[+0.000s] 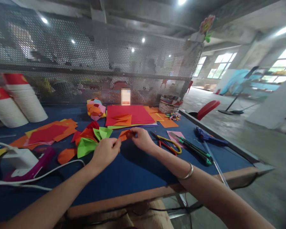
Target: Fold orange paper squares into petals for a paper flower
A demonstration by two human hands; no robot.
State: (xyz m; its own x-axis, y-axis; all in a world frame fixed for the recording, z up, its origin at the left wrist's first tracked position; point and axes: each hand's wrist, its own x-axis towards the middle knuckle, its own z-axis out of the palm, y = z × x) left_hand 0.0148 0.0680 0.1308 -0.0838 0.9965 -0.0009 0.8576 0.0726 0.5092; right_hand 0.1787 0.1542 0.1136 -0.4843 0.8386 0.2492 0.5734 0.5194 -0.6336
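Between my two hands, above the blue tabletop (pixel 138 175), is a small folded piece of orange paper (pixel 124 135). My left hand (pixel 107 149) pinches its left end, fingers closed. The fingers of my right hand (pixel 142 139) are closed on its right end; a silver bangle (pixel 188 171) circles that wrist. Left of my left hand lie folded green papers (pixel 87 146) beside orange and red ones (pixel 87 132). Behind my hands is a stack of red sheets (pixel 143 115) with a folded orange piece (pixel 122 120) on top.
Scissors (pixel 169 144), a green cutter (pixel 196 151) and a blue glue gun (pixel 209 137) lie on the right. A basket (pixel 170 104) and a paper ball (pixel 95 109) stand behind. Paper cups (pixel 26 98), loose sheets (pixel 47 133) and a purple power strip (pixel 43 160) occupy the left.
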